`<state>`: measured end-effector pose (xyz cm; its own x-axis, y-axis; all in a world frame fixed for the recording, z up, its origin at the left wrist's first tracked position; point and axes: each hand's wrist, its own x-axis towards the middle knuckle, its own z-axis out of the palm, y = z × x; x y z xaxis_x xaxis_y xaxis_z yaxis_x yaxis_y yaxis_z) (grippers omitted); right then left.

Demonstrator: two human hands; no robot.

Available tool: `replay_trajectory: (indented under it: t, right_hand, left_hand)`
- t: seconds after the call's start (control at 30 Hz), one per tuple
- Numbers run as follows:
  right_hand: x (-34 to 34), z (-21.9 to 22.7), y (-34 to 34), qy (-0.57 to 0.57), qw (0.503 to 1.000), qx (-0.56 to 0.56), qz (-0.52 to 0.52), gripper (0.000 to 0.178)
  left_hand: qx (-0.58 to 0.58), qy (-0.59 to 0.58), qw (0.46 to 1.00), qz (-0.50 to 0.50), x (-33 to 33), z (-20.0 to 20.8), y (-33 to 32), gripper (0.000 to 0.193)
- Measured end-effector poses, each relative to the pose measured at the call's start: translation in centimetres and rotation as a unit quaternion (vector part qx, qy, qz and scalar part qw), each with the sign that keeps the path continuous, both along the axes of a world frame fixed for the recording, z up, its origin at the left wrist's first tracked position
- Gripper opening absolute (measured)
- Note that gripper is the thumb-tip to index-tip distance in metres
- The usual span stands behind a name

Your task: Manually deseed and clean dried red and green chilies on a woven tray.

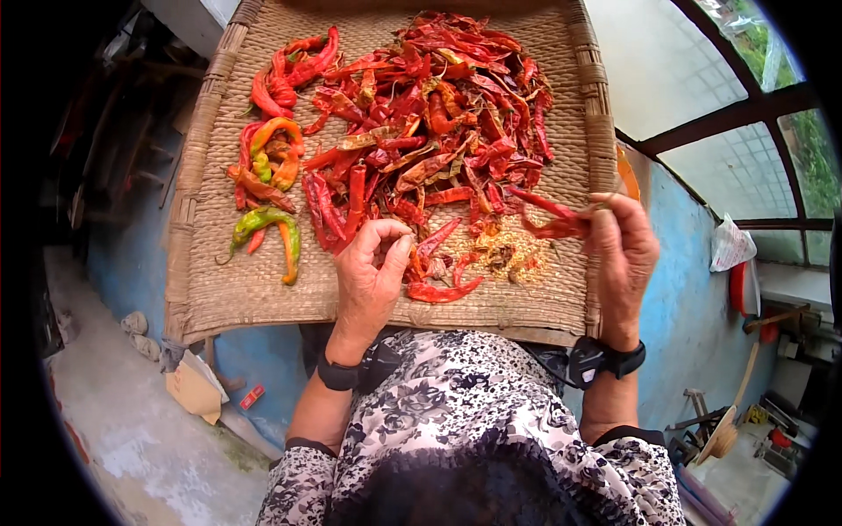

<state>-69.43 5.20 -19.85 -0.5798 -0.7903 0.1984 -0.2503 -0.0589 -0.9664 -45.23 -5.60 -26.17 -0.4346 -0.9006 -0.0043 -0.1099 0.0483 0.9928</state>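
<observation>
Nearest: patterned floral cloth over the lap, w/ black wrist devices on both arms. Left hand rests on the woven tray, fingers curled in, tips pressed together on a small bit, prob. a chilli piece, too small to tell. Right hand is raised just off the tray's right rim, fingers pinching a dried red chilli that sticks out leftward. Between the two hands: loose seeds & flakes and a few split pods. Beyond the fingers: big heap of dried red chillies; to the left of it, apart, green-orange chillies. Risks, as I judge: held pod is brittle, hard pinch could snap it & scatter seeds over the rim, since the right hand is at the edge; tray sits on the lap, so a knee shift could tip it; chilli dust on fingertips could sting eyes.
</observation>
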Motion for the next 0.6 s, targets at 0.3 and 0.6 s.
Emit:
replay_trajectory:
  t: [0.3, 0.6]
  right_hand:
    - [-4.9, 0.4, 2.0, -0.023, 0.993, -0.071, -0.088, 0.021]
    - [-11.0, -1.1, 2.4, 0.1, 0.966, -0.108, -0.214, 0.019]
  left_hand:
    - [0.0, 0.034, 0.999, 0.017, -0.2, -0.1, 0.3, 0.006]
    - [-0.005, 0.017, 1.0, 0.018, 0.2, -0.1, 0.4, 0.007]
